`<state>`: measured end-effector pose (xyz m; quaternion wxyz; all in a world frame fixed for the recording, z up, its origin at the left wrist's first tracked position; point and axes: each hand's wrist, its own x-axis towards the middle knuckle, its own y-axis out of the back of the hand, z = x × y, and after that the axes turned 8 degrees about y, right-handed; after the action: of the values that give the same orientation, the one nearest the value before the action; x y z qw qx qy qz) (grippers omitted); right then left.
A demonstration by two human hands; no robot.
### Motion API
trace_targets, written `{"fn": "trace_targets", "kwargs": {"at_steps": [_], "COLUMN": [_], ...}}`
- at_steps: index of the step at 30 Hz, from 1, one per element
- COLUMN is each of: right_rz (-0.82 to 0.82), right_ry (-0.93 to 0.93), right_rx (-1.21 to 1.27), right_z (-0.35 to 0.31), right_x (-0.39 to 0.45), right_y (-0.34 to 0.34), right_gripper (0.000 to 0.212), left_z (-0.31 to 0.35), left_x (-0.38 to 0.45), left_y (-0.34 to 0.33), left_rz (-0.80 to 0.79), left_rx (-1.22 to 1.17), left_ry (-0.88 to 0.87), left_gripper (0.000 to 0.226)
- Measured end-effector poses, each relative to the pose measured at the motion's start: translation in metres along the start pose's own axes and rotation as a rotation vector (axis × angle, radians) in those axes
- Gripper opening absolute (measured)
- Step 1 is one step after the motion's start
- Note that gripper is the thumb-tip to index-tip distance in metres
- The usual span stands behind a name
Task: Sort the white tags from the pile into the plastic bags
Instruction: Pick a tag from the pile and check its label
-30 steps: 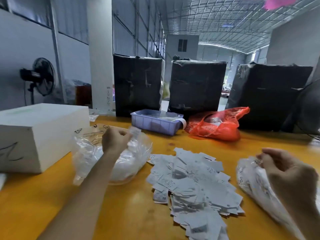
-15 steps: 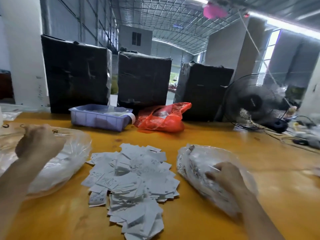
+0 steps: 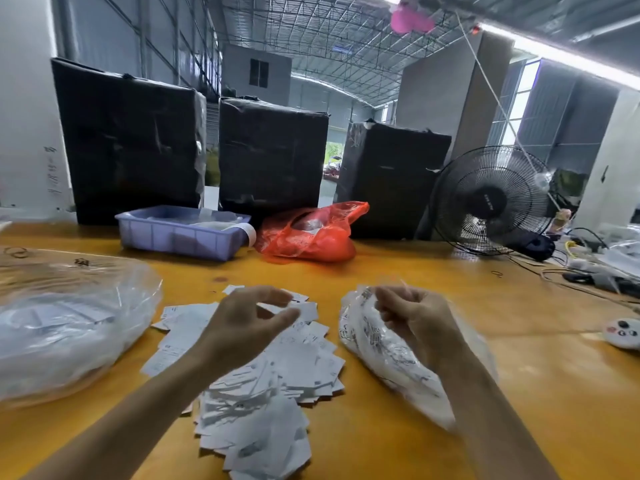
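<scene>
The yellow bench (image 3: 398,271) is filling the lower view, with three black-wrapped boxes (image 3: 131,140) standing along its far edge and a black fan (image 3: 491,199) sitting at the far right. On the left a big clear plastic bag (image 3: 69,323) is lying, partly filled with white tags; on the right a smaller plastic bag (image 3: 374,348) of tags is lying lengthwise, pointing toward the near edge. Between the two bags the pile of white tags (image 3: 270,393) is spreading out, running down toward the near edge. Beyond the pile a lilac tray (image 3: 180,233) and a red plastic bag (image 3: 311,233) are sitting, with bare bench open between them and the hands.

The left hand (image 3: 242,327) is hovering right over the far part of the pile, forearm angling in from the lower left, thumb and fingers loosely curved with a gap between them, holding nothing. The right hand (image 3: 419,317) is reaching in from the lower right, its fingers curling at the mouth of the smaller bag; it is blurred, so I cannot tell whether they are gripping the plastic.
</scene>
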<state>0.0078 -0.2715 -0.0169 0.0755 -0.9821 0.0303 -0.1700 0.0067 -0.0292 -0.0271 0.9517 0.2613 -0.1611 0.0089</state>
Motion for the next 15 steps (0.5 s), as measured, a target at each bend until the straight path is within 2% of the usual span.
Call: {"fn": "trace_targets", "kwargs": {"at_steps": [3, 5, 10, 15], "right_rz": [-0.299, -0.391, -0.528, -0.510], "right_ry": [-0.075, -0.109, -0.164, -0.210], "right_rx": [0.022, -0.018, -0.063, -0.044], "right_z": [0.002, 0.009, 0.016, 0.017], "right_x": [-0.014, -0.021, -0.029, -0.031], "right_y": [-0.040, -0.059, -0.071, -0.074], "right_gripper": [0.014, 0.011, 0.027, 0.040], "left_z": [0.014, 0.016, 0.005, -0.002], "left_x": [-0.005, -0.005, -0.003, 0.000], "left_y": [-0.003, -0.003, 0.003, 0.008], "left_rz": [-0.241, -0.336, -0.308, -0.243], "left_rx": [-0.280, -0.377, -0.419, -0.489], "left_ry": [0.067, 0.132, 0.231, 0.326], "left_gripper": [0.047, 0.049, 0.024, 0.008]}}
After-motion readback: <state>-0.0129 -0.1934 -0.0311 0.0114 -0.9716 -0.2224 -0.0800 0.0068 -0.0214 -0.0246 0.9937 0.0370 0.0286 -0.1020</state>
